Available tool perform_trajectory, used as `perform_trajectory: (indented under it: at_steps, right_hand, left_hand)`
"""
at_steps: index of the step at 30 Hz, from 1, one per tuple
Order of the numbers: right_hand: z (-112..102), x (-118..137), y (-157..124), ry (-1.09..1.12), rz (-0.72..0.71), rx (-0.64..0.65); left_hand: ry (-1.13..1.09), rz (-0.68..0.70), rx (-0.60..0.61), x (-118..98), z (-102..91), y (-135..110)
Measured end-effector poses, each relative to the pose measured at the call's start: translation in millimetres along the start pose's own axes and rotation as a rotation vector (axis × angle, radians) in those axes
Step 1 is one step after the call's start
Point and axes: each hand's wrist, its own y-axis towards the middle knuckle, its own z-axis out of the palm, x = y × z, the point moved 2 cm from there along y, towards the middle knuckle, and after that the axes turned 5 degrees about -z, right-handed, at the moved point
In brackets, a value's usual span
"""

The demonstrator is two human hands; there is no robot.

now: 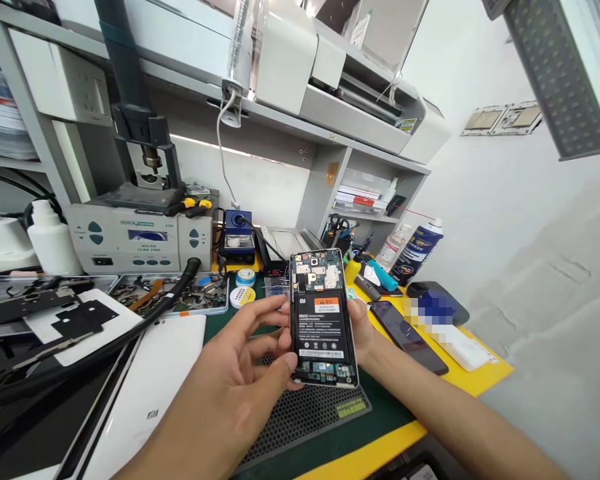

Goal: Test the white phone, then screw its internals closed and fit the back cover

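I hold an opened smartphone upright above the workbench, its back cover off so the black battery with an orange label and the circuit board at the top show. My left hand grips its left edge and lower corner, fingers curled against the frame. My right hand is mostly hidden behind the phone and supports its right edge. Beneath the phone lies a black perforated work mat on a green mat.
A white phone back cover lies at left beside black frame parts. A parts tray, a soldering station, a white bottle, a dark phone, a spray can and tools crowd the yellow bench.
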Motion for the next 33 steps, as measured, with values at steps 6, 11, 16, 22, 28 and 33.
perform_trajectory:
  at_steps: [6,11,16,22,28,33]
  right_hand:
    - [-1,-1,0,0.006,-0.02,-0.008]
    - [-3,-2,0,0.016,-0.027,-0.004]
    - [4,-1,-1,-0.006,-0.055,-0.026]
    - [27,4,4,-0.136,-0.2,-0.14]
    - [41,4,3,-0.208,-0.257,-0.243]
    - [41,2,2,-0.236,-0.252,-0.309]
  left_hand:
    - [-0.001,-0.026,-0.011,-4,3.0,-2]
    - [-0.009,-0.046,-0.048,-12,8.8,-8]
    - [0.058,-0.071,-0.043,-12,6.2,-8]
    - [0.193,-0.113,-0.067,-5,-1.7,-3]
    - [0.249,-0.108,-0.066,-2,-6.5,2]
    - [0.238,-0.063,-0.003,0,-5.5,5]
